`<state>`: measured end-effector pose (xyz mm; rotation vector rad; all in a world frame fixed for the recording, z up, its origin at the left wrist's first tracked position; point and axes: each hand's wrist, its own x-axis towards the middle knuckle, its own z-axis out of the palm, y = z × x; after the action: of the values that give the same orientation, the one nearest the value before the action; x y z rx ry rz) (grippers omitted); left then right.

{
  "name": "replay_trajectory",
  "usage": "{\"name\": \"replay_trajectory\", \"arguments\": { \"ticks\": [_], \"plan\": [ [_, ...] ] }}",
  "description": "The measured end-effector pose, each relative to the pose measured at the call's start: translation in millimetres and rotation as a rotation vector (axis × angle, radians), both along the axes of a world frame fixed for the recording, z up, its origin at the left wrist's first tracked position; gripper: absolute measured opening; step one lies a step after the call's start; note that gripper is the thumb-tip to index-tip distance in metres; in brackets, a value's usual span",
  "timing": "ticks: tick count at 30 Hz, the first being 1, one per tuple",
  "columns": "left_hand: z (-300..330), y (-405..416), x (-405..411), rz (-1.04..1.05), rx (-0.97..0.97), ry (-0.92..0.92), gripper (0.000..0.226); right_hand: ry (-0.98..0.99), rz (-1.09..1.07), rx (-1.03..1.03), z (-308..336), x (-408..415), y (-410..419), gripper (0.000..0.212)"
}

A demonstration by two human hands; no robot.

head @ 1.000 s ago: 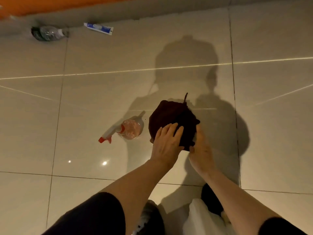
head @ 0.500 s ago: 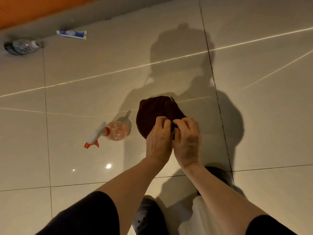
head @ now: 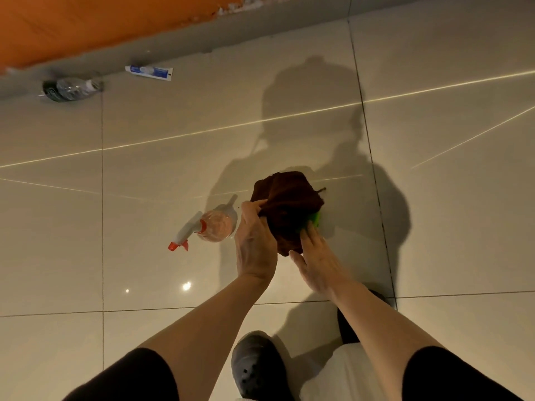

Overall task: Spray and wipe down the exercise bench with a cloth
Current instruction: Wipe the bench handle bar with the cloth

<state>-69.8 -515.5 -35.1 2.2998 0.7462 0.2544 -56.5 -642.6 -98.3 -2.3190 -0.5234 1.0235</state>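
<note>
I see the spray bottle (head: 212,227) lying on the floor (head: 144,270) at nine o'clock of my left hand (head: 256,244); its long axis runs from two to eight o'clock, nozzle toward eight. The left hand pinches the dark cloth (head: 286,204); my right hand (head: 318,264) touches it with straight fingers. No bench is visible, so I judge spraying and wiping remain.

- A toothpaste tube (head: 148,72) lies on the tile floor (head: 434,227) near the orange wall (head: 86,21).
- A clear plastic bottle (head: 69,88) lies on its side left of the tube, apart from it.
- A dark clog (head: 257,366) stands on the floor at the bottom.
</note>
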Motion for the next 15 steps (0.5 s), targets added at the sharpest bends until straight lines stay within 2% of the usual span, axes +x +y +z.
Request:
{"name": "replay_trajectory", "arguments": {
  "ticks": [3, 6, 9, 12, 13, 15],
  "plan": [
    [26, 7, 7, 0.037, -0.001, -0.031, 0.011, 0.073, -0.006, -0.051, 21, 8, 2, 0.068],
    [59, 15, 8, 0.057, -0.071, -0.023, 0.015, 0.064, -0.044, -0.047, 62, 14, 3, 0.067],
    [104, 19, 8, 0.021, -0.054, -0.015, 0.009, -0.041, -0.110, 0.049, 115, 24, 11, 0.066],
    [159, 24, 12, -0.040, -0.058, 0.013, 0.014, -0.153, -0.149, 0.180, 175, 42, 25, 0.068],
    [177, 28, 13, -0.067, -0.059, 0.006, 0.008, -0.173, -0.142, 0.206, 196, 48, 30, 0.068],
    [214, 36, 14, -0.145, -0.057, -0.034, 0.008, -0.229, -0.105, 0.257, 237, 60, 41, 0.059]
  ]
}}
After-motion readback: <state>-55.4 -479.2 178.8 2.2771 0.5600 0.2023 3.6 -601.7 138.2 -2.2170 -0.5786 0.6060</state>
